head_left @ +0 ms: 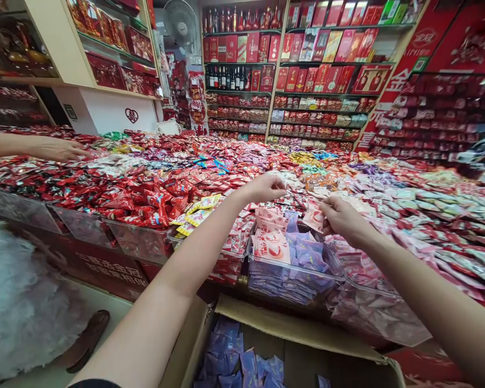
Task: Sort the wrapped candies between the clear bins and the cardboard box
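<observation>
The right hand (341, 218) pinches a pink sachet (313, 217) above the clear bin (295, 269), already part filled with purple packets (307, 256); the left hand (267, 187), fingers curled closed, reaches over the tabletop; more purple packets wait in the cardboard box (299, 334)

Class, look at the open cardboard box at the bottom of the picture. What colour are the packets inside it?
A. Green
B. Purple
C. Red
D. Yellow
B: the packets in the cardboard box are purple, like those filling the clear bin above it.
</observation>
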Motion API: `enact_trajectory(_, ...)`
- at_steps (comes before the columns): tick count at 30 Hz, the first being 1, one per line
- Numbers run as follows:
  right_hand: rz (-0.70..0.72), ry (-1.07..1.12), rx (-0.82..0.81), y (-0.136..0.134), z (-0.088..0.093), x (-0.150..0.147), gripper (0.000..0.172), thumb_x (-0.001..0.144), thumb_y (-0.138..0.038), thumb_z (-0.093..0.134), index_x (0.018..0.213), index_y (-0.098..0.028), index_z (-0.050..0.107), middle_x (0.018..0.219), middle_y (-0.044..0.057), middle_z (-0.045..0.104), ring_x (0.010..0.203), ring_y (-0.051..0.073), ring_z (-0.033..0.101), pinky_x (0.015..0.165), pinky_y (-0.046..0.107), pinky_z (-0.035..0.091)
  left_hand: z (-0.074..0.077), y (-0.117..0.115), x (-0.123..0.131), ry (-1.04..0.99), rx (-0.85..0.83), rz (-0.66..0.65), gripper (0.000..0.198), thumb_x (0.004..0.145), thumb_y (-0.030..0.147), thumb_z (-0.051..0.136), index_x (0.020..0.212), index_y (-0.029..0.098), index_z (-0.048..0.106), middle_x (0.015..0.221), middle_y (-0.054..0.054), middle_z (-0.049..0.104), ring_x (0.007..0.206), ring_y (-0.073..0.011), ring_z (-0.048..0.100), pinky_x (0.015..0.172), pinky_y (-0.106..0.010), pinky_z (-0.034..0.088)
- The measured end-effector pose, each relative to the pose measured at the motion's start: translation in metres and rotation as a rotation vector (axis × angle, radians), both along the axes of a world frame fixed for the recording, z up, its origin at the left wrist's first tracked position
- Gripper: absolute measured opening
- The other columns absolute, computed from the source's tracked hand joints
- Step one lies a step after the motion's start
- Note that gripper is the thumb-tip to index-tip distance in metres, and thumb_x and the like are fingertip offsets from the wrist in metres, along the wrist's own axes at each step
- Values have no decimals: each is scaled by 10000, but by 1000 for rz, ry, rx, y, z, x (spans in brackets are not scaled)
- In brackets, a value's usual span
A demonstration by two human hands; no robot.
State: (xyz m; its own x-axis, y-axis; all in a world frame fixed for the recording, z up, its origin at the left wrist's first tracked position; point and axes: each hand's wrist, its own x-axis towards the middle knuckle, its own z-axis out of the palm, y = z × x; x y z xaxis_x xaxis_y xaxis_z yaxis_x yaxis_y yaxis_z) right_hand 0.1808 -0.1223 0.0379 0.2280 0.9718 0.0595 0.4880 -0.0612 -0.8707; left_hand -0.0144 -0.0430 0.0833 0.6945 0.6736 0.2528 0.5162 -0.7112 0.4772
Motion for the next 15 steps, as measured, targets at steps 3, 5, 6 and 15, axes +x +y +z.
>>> enact_trajectory(3,26,-139,46,-12,1,2,113,821,-314,368,777,-217,404,474,-43,431,395,119,459,425,252,412,7,-20,-9,319,-103,-27,297,718,414,523,697,135,625,619,-16,606,559,-108,522,504,-207,355)
enact_trajectory(5,39,-306,74,-19,1,3,127,813,-312,374,794,-210,447,503,-25,468,429,124,470,454,249,390,5,-34,-15,457,-139,-34,360,634,507,579,693,157,635,648,-16,624,573,-121,531,500,-209,346)
enact_trajectory(6,42,-387,84,-21,1,3,132,808,-302,380,810,-206,470,530,-13,494,458,128,482,478,249,384,2,-41,-17,498,-144,-26,394,583,536,608,727,171,642,693,-18,639,599,-130,540,508,-209,348)
enact_trajectory(15,84,-493,122,-17,-13,-5,190,760,-303,452,909,-186,456,620,0,561,508,121,473,458,222,317,-21,-63,-23,522,-130,29,615,443,577,683,936,214,622,957,-67,654,860,-223,576,697,-244,403)
